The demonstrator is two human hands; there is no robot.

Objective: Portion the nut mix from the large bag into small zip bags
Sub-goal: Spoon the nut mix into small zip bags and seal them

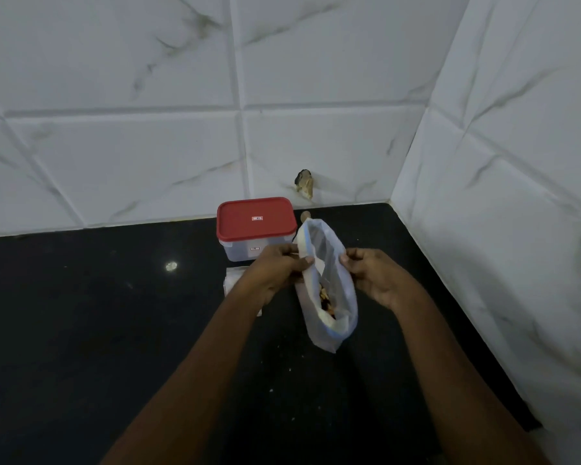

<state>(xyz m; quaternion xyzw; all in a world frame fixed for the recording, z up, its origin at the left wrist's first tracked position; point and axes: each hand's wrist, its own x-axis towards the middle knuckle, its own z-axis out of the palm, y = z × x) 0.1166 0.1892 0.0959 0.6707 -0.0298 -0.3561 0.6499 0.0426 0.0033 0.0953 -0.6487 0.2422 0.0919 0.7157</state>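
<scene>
- A person's left hand [279, 268] and right hand [371, 275] hold a translucent zip bag [341, 290] above a black countertop [114, 313], each hand pinching one side of the bag's rim to spread the mouth.
- The bag lies directly between the hands, so neither is nearer. Its long axis runs from the closed bottom nearest the person up to the open mouth at the far end.
- The nut mix [326, 303] sits low inside.
- Just behind are a red-lidded container [255, 226] and, under the left wrist, a pale flat stack [231, 280], probably spare bags.
- Any pour probably needs the mouth tipped leftwards.
</scene>
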